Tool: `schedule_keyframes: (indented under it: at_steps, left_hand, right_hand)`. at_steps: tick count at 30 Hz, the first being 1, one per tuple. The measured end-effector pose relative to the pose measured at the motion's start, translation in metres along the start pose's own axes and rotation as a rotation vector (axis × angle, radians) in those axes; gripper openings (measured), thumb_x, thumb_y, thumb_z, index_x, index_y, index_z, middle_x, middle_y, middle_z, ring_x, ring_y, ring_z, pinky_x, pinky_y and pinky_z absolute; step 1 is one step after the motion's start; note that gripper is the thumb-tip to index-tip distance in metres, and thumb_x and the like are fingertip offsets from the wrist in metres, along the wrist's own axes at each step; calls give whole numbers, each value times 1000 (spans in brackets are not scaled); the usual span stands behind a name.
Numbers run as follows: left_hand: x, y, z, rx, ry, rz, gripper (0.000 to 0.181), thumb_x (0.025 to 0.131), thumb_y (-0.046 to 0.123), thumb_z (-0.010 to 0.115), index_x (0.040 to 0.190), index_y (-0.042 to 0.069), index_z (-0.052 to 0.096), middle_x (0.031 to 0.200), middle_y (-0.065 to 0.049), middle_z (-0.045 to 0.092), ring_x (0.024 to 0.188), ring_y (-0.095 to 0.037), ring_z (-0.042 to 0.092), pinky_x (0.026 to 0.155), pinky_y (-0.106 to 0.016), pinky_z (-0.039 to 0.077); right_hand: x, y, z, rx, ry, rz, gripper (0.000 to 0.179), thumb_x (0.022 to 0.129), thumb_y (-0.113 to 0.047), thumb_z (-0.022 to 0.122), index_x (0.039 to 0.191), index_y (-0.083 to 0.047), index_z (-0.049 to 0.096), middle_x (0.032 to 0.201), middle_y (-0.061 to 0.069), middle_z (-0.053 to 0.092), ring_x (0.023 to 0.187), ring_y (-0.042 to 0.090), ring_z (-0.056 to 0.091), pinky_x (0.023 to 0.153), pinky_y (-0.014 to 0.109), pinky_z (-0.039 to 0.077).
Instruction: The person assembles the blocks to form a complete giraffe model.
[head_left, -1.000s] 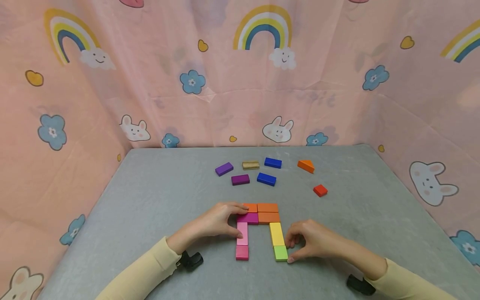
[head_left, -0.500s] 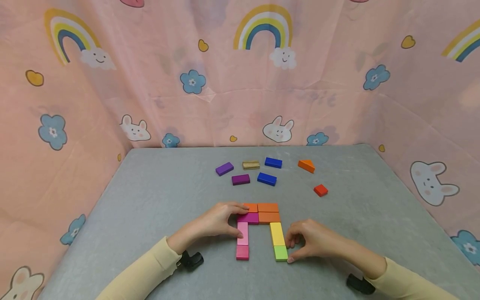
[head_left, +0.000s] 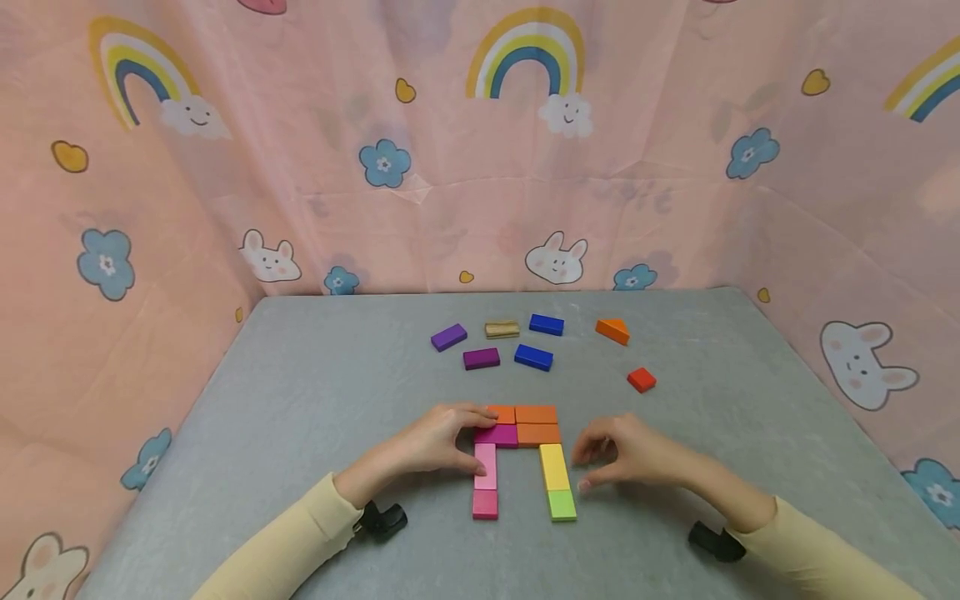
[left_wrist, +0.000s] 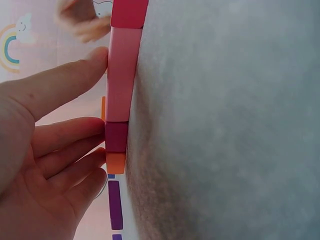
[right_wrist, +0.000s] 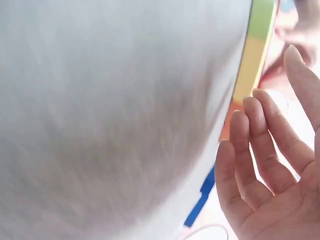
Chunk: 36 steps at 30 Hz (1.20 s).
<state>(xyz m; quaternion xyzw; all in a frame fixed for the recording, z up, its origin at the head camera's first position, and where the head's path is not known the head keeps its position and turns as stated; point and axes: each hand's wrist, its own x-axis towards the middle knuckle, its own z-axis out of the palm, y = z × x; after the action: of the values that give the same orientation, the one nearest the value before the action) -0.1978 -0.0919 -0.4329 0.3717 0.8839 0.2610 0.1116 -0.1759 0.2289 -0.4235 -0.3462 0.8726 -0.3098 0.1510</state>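
Several blocks lie flat in an arch shape on the grey table. My left hand (head_left: 435, 437) rests on its left side: the fingers reach over the magenta block (head_left: 501, 437) and the left orange block (head_left: 507, 414), and the thumb touches the light pink block (head_left: 487, 467). A deep pink block (head_left: 484, 504) sits below that. Two more orange blocks, a rear one (head_left: 536, 414) and a front one (head_left: 538, 435), complete the top. The right leg is a yellow block (head_left: 554, 467) and a light green block (head_left: 561, 505). Beside the yellow one, my right hand (head_left: 637, 450) hovers with relaxed fingers, holding nothing.
Behind the arch lie a violet block (head_left: 448, 337), a purple block (head_left: 482, 359), a gold block (head_left: 502, 330), and two blue blocks, the nearer blue block (head_left: 533, 357) angled. An orange triangle (head_left: 613, 332) and a red block (head_left: 641, 380) lie to the right. A patterned curtain (head_left: 480, 192) encloses the table.
My right hand has come off the side of the green block and moved up and away from the near edge, beside the yellow block. My left hand and the blocks stay put.
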Motion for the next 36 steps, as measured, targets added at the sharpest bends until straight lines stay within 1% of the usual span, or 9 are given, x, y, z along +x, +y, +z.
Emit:
schedule_keyframes:
  at_steps: [6,10,17,21,25,29,32,36]
  left_hand:
    - [0,0,-1,0,-3,-5,60,77,33,79,130,12,59,137,1,54,130,-18,46,107,-38,40]
    - [0,-2,-1,4,-5,-7,61,76,34,79,130,13,59,138,2,54,131,-18,46,107,-38,40]
    - [1,-1,0,18,-7,6,60,77,34,78,130,13,59,137,2,54,130,-18,46,107,-38,40]
    - [2,0,1,20,-12,8,60,77,34,78,130,13,59,137,2,54,130,-18,47,107,-37,40]
    - [3,1,1,18,-17,0,60,77,34,78,129,13,60,137,3,54,131,-17,46,107,-36,39]
    - [3,1,1,23,-14,-3,59,77,34,79,129,13,60,137,3,54,131,-17,46,108,-36,39]
    - [3,1,0,23,-13,-3,59,77,34,78,129,13,60,137,3,54,130,-17,46,108,-36,39]
    - [2,0,-1,19,-12,-1,59,77,34,78,129,12,60,137,2,55,130,-17,47,108,-36,39]
  right_hand:
    - [20,13,-19,-65,108,-10,34,76,-42,76,97,-16,71,91,-5,70,82,10,62,73,28,56]
    - [37,21,-28,-57,142,5,39,77,-40,76,102,-11,71,96,0,71,86,14,65,75,29,57]
    - [68,40,-38,-22,243,33,47,79,-33,76,115,-5,65,106,9,69,97,23,65,82,38,56]
    - [84,51,-42,-6,283,57,48,80,-27,76,119,-2,63,112,13,67,102,28,64,87,43,54]
    - [97,61,-45,-24,297,117,49,81,-25,75,121,-1,62,114,13,67,103,28,64,90,44,52]
    - [106,66,-46,-36,275,166,47,82,-25,75,121,-2,62,112,13,67,101,27,64,89,44,52]
    - [109,66,-46,-28,244,178,45,82,-24,74,120,-2,62,112,13,67,99,26,64,89,42,53]
    - [109,65,-46,-25,214,165,46,82,-24,74,121,-2,62,110,13,68,97,24,65,87,40,54]
